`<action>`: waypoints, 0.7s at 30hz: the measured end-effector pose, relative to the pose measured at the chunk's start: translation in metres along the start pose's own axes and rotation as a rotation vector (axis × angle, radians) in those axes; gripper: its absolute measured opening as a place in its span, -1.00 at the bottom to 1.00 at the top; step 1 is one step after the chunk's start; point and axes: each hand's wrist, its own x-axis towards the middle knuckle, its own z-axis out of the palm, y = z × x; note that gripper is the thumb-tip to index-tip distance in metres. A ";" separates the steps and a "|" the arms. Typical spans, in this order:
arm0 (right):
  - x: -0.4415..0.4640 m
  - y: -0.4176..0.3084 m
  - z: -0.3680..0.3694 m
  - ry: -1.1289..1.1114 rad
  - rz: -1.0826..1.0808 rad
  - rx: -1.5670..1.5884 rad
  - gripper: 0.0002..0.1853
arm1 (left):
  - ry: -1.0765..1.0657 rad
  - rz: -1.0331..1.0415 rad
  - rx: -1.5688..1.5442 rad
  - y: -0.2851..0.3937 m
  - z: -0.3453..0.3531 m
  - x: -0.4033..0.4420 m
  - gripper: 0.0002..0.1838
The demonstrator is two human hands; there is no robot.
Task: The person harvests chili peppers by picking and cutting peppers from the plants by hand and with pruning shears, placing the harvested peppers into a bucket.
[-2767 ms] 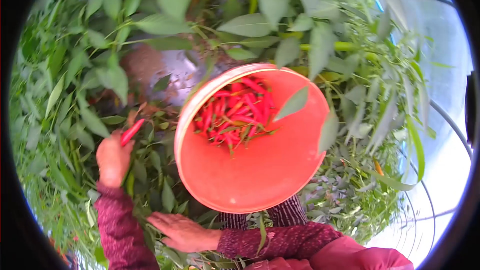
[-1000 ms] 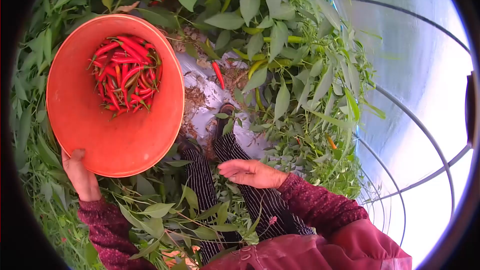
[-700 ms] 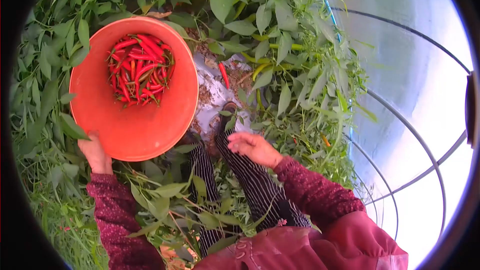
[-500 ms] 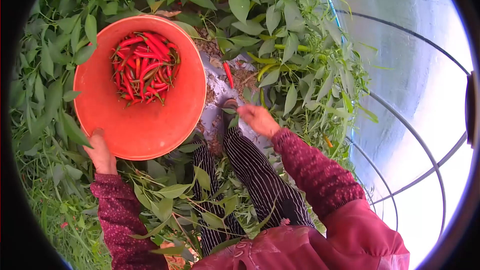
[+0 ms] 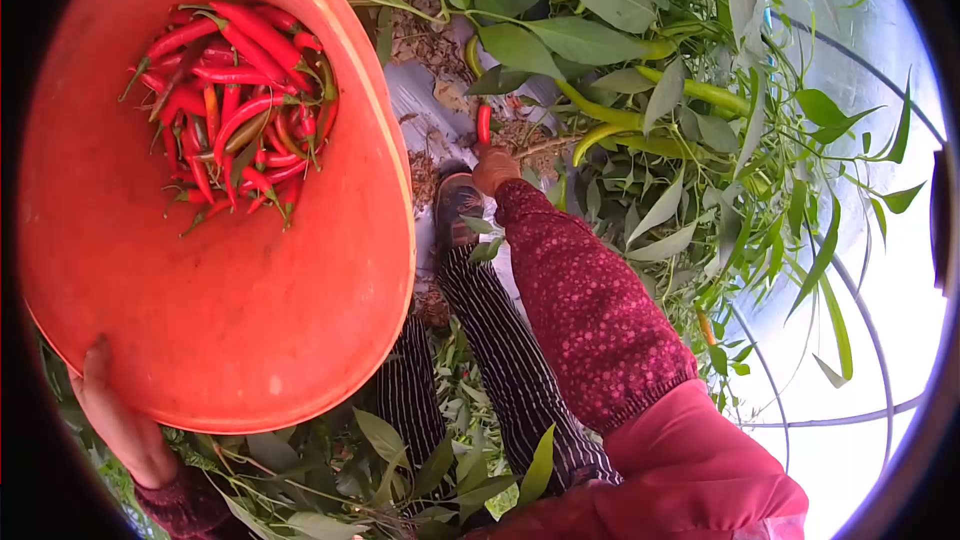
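Observation:
My left hand [image 5: 122, 418] grips the rim of an orange-red bucket [image 5: 290, 340], thumb over the inside edge and the other fingers behind the wall. The bucket is tilted toward me, with a heap of red chili peppers [image 5: 235, 90] at its bottom, a few of them dark or greenish. Low by the ground, my right hand [image 5: 493, 171] is closed at the lower end of a single red chili pepper [image 5: 484, 124]. Part of that pepper is covered by the hand, and the fingertips are mostly hidden.
Pepper plants with yellow-green chilies [image 5: 605, 118] hang to the right of my right hand. Grey ground film [image 5: 420, 105] with dry litter lies below. My shoe [image 5: 458, 208] stands close to the hand. Leafy stems [image 5: 385, 440] cross before my legs; curved tunnel hoops [image 5: 870, 325] rise at right.
My right hand has reached down and forward to the red chili on the ground. The bucket, still in my left hand, looks larger and nearer, and the view has come lower.

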 end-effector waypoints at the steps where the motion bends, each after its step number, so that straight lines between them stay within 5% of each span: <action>1: -0.002 0.000 0.001 0.003 0.046 -0.020 -0.64 | 0.001 -0.001 -0.004 0.001 -0.002 0.001 -0.55; 5: -0.026 -0.009 -0.025 0.253 0.050 0.238 -0.74 | -0.006 0.035 -0.026 -0.007 -0.010 0.006 -0.58; 8: -0.047 -0.003 -0.037 0.169 0.234 0.893 -0.75 | -0.037 0.019 -0.074 -0.005 -0.001 0.006 -0.59; 12: -0.069 -0.001 -0.056 0.222 0.135 0.493 -0.63 | -0.015 0.085 -0.090 -0.006 0.008 0.003 -0.55; 19: -0.003 -0.032 -0.050 0.188 -0.135 0.426 -0.47 | -0.028 0.044 -0.032 -0.010 -0.007 0.005 -0.65; 21: 0.012 -0.050 -0.052 0.125 -0.059 0.410 -0.47 | -0.018 0.027 -0.050 -0.008 -0.004 0.001 -0.64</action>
